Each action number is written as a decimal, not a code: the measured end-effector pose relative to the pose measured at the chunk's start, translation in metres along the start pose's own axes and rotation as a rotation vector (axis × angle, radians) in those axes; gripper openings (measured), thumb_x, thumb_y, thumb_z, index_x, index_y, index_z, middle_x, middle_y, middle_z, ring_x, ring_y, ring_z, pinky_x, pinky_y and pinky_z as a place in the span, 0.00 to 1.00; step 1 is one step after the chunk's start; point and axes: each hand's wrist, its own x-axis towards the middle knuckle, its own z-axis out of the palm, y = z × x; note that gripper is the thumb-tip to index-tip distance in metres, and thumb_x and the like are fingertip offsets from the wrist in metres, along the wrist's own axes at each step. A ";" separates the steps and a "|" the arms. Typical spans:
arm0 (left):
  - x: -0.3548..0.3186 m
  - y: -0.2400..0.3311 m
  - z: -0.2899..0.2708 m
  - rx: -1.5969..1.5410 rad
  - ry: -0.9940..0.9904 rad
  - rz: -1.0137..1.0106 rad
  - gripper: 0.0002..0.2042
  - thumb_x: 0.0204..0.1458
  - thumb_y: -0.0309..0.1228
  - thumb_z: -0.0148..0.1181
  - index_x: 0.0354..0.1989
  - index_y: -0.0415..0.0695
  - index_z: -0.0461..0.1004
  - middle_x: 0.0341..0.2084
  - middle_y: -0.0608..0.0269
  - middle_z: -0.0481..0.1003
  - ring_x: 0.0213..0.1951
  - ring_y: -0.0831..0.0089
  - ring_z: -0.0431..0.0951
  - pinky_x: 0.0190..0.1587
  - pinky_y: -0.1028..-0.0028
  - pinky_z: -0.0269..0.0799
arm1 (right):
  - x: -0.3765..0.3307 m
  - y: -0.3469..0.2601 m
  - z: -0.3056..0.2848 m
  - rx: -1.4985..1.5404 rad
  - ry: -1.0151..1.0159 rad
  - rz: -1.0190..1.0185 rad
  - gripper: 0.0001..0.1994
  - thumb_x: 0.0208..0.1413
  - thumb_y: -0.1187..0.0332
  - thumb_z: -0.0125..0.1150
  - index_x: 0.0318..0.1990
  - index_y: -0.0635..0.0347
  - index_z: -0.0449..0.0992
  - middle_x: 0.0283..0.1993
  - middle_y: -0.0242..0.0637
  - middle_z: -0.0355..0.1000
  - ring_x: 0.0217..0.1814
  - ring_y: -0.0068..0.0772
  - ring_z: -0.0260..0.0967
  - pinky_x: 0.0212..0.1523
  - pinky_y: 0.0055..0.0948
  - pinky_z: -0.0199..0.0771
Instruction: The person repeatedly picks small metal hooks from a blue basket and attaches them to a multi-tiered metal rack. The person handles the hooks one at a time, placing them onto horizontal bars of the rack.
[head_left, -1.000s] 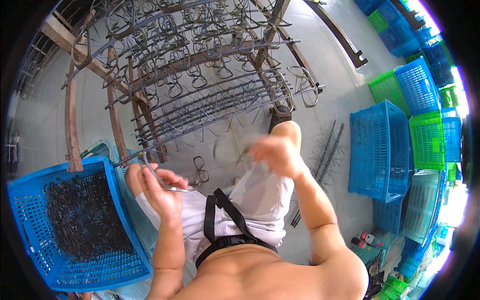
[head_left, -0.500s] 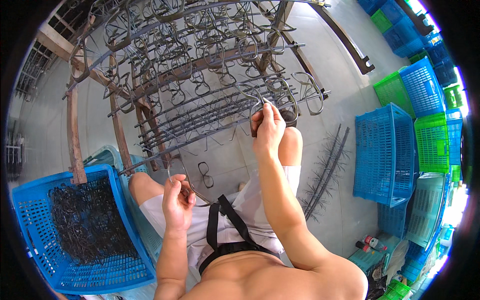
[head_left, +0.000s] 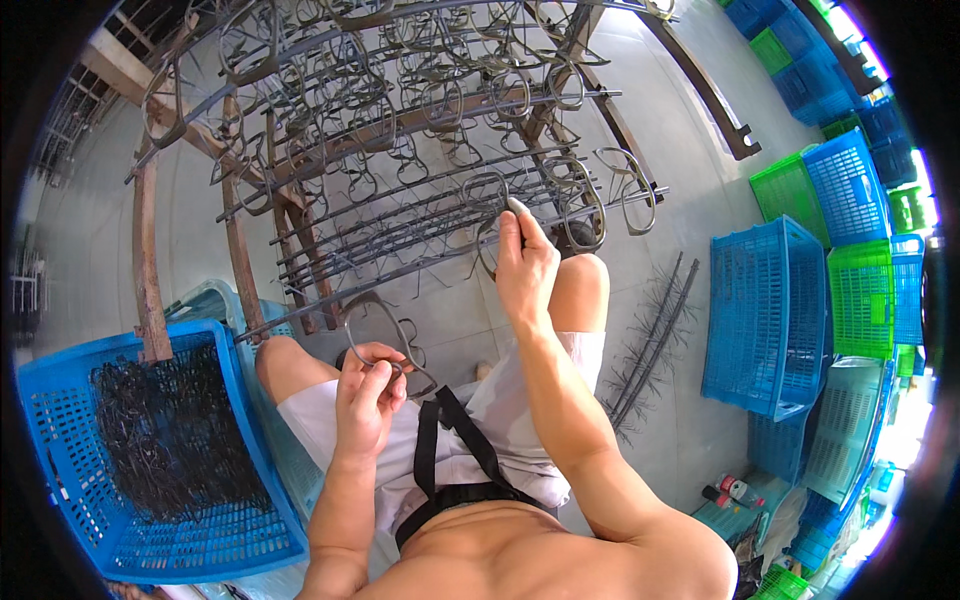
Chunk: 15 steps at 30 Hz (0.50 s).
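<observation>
My right hand [head_left: 526, 268] is raised to the near right of the rack, closed on a dark eyeglass frame [head_left: 488, 174]. One rim of that frame shows past the fingertips, close to other frames hanging on the bar. Lower, above my left thigh, my left hand [head_left: 368, 398] pinches a second eyeglass frame [head_left: 366, 297], its rims reaching forward and to the right. Many similar frames hang in rows along thin metal bars of the rack [head_left: 238, 270] in front of me. Part of another eyeglass frame lies on the floor behind the left-hand one.
At my left stands a blue plastic basket [head_left: 232, 420] holding a tangle of thin dark wire pieces [head_left: 175, 440]. Bars with spiky wires [head_left: 655, 345] lie on the floor at my right. Blue [head_left: 765, 310] and green baskets [head_left: 862, 300] line the right side, with bottles [head_left: 738, 490] lower down.
My left hand has moved slightly right and turned its eyeglass frame. My right hand has shifted a little left with its frame, which has tilted. The whole view has shifted slightly.
</observation>
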 end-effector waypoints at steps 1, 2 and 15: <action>0.000 0.001 0.002 0.010 0.003 0.000 0.07 0.55 0.29 0.49 0.41 0.42 0.65 0.32 0.58 0.71 0.23 0.78 0.68 0.22 0.81 0.62 | 0.003 0.002 0.002 -0.052 0.033 -0.083 0.12 0.57 0.68 0.54 0.45 0.64 0.74 0.16 0.29 0.62 0.18 0.16 0.54 0.20 0.20 0.60; 0.000 0.002 0.002 0.021 0.006 -0.001 0.07 0.55 0.28 0.49 0.41 0.42 0.65 0.33 0.58 0.71 0.23 0.78 0.68 0.22 0.81 0.62 | 0.005 0.003 0.000 -0.090 0.034 -0.074 0.12 0.57 0.67 0.54 0.46 0.64 0.74 0.16 0.30 0.63 0.18 0.16 0.54 0.20 0.20 0.60; 0.018 -0.005 0.017 0.025 -0.039 0.239 0.10 0.54 0.27 0.56 0.43 0.42 0.69 0.37 0.61 0.74 0.35 0.81 0.71 0.38 0.83 0.65 | -0.081 -0.040 -0.028 -0.050 -0.464 -0.441 0.18 0.57 0.67 0.55 0.53 0.66 0.67 0.29 0.37 0.68 0.28 0.25 0.66 0.33 0.25 0.69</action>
